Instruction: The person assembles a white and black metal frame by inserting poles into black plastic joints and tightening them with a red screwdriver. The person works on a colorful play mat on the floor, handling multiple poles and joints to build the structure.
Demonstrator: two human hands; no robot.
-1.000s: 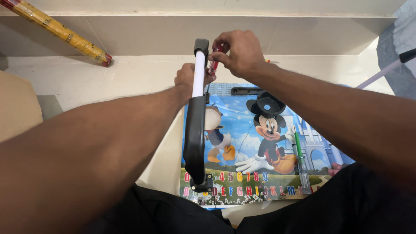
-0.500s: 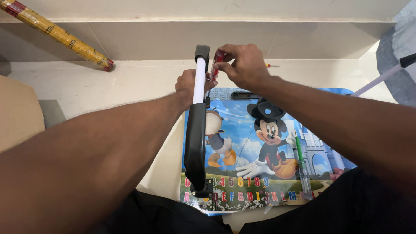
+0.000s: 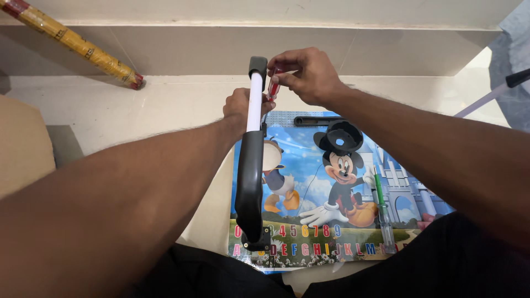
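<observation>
Two screwdrivers, red-handled [image 3: 274, 87] and green-handled [image 3: 381, 207], one black-and-white lamp [image 3: 252, 160], one cartoon board [image 3: 331, 221], one yellow stick [image 3: 72, 41]

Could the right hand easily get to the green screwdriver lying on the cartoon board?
Probably yes. The green screwdriver lies uncovered on the cartoon board, just under the right forearm. But the right hand is pinching a small red tool, which it would likely put down first.

A pale tiled floor [image 3: 165, 110] carries everything, meeting a low step at the back. On it lies a colourful cartoon board [image 3: 331, 193], and on that a green screwdriver [image 3: 382, 212] and a black bar [image 3: 319, 120]. A yellow-wrapped stick [image 3: 77, 47] rests at the step.
</observation>
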